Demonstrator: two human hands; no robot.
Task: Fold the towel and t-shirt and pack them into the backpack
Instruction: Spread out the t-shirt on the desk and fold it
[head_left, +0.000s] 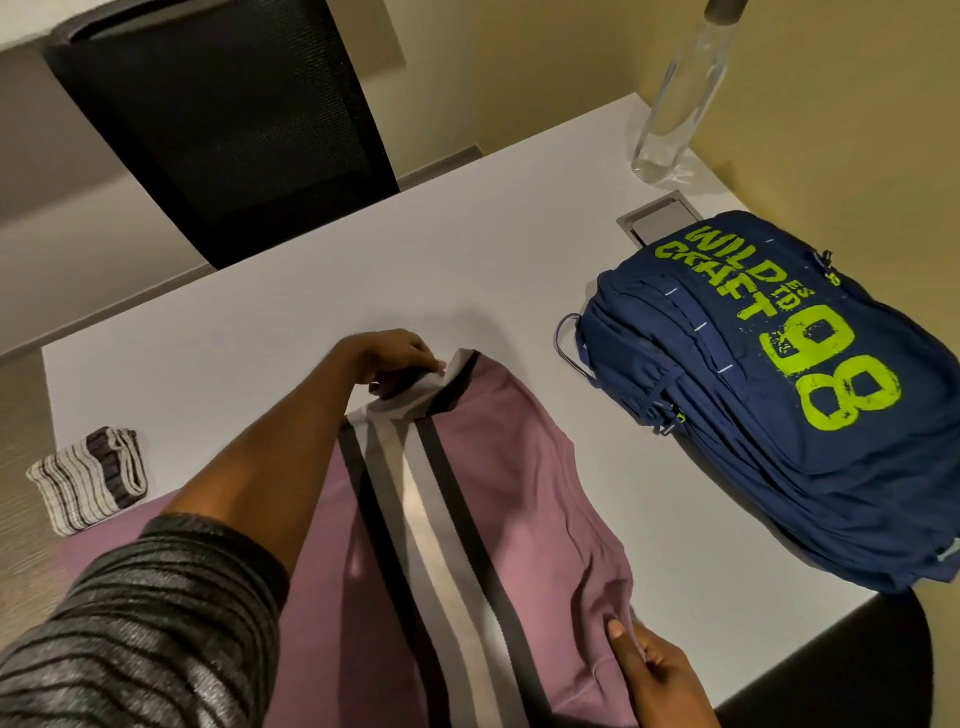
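My one purple t-shirt (498, 483), with its black and white stripes, lies in the middle of the white table (311, 280). My left hand (405, 358) pinches its far edge. My right hand (654, 670) pinches its near corner, thumb on top. One folded striped towel (88, 478) sits at the table's left edge, apart from the shirt. One blue backpack (779, 405) with green letters lies flat on the right, zipped up. One clear bottle (680, 104) stands behind it, by a grey hatch (660, 221). A black chair (223, 119) stands across the table
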